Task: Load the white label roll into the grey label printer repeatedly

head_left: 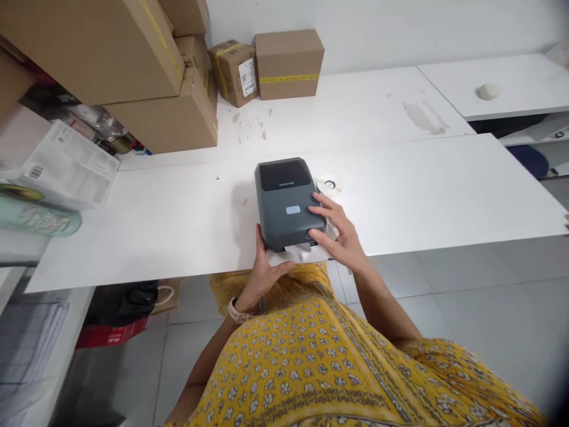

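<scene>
Far to the left of the fingers, a pale green bottle (44,218) lies on its side near a white printed box (73,160). Further from the person, beyond and left of the fingers, large cardboard boxes (146,121) stand stacked. Closer to straight ahead, well past the fingertips, a small taped carton (235,74) with a white label sits just beside a wider brown carton (288,64) crossed by yellow tape.

The left hand (263,274), with a pale pink watch (237,312) at its wrist, is at the near left corner of a dark grey device (287,216). One finger points up along the device's left side and the thumb stretches out below its front; the other fingers are hidden, so whether they grip cannot be told.

The device is between the two hands, over the near edge of a white table (422,196). It has a glossy black panel beyond the fingers and a light blue rectangle left of the right fingertips. White paper (299,252) shows under its front, above the left thumb.

The right hand (344,240) is open, its fingers spread and their tips on the device's right side. Just beyond those fingertips lies a white roll (329,185). Well apart, far ahead and right of the fingers, a rounded off-white object (488,91) rests on another white surface (524,71).
</scene>
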Available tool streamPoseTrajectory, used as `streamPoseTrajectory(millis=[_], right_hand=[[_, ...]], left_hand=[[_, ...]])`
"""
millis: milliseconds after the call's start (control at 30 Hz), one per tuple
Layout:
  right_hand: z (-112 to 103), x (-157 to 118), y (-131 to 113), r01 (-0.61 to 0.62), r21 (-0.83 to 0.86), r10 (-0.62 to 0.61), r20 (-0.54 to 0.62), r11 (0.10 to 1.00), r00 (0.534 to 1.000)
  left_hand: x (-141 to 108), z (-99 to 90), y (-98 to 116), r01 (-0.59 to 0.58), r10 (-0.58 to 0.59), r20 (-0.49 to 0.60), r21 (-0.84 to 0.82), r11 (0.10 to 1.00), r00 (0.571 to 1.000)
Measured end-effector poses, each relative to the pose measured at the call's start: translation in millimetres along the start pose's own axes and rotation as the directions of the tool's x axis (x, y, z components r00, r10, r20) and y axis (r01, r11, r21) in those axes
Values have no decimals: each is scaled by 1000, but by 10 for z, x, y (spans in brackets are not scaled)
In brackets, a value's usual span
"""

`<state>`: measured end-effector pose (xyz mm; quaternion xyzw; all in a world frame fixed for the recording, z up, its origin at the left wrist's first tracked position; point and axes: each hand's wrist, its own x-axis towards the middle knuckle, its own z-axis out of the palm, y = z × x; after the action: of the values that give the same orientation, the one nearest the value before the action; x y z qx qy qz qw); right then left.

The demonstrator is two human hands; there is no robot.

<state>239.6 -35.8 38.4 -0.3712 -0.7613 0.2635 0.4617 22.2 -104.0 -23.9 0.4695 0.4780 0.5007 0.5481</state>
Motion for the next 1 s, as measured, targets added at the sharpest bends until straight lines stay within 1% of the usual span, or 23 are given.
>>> streamPoseTrajectory(millis=[67, 100, 233, 333, 400, 467, 567, 700, 867, 933, 1000], right_hand=[[95, -165, 36, -71, 19, 71, -6, 997, 997], [144, -219, 46, -93, 28, 94, -17, 995, 995], [327, -296, 85, -164, 50, 168, -91, 985, 982], [439, -280, 158, -272, 124, 289, -140, 954, 947], [483, -275, 219, -360, 191, 386, -117, 913, 915], [491, -283, 269, -439, 243, 464, -57, 865, 884], [455, -298, 293, -521, 307, 540, 25, 797, 841], [415, -279, 258, -578, 367, 601, 62, 729, 797], [430, -234, 218, -583, 451, 629, 60, 676, 775], [422, -220, 206, -579, 459, 633, 45, 674, 773], [402, -211, 201, -590, 443, 636, 57, 675, 770]], left_hand=[[-11, -13, 48, 4, -4, 0, -34, 999, 1000], [-15, -12, 87, 15, -16, -17, -44, 999, 1000], [15, 42, 322, 100, -101, -143, -13, 995, 985], [85, 78, 482, 136, -130, -164, 27, 990, 978], [134, 71, 521, 130, -122, -150, 43, 991, 981], [171, 38, 495, 115, -107, -134, 56, 992, 985], [197, -20, 377, 69, -59, -130, 73, 995, 990], [194, -45, 229, 14, -4, -139, 70, 997, 990], [222, -26, 194, -36, 49, -154, 86, 996, 987], [238, -39, 204, -41, 56, -154, 98, 994, 986], [217, -71, 210, -30, 44, -125, 109, 994, 991]])
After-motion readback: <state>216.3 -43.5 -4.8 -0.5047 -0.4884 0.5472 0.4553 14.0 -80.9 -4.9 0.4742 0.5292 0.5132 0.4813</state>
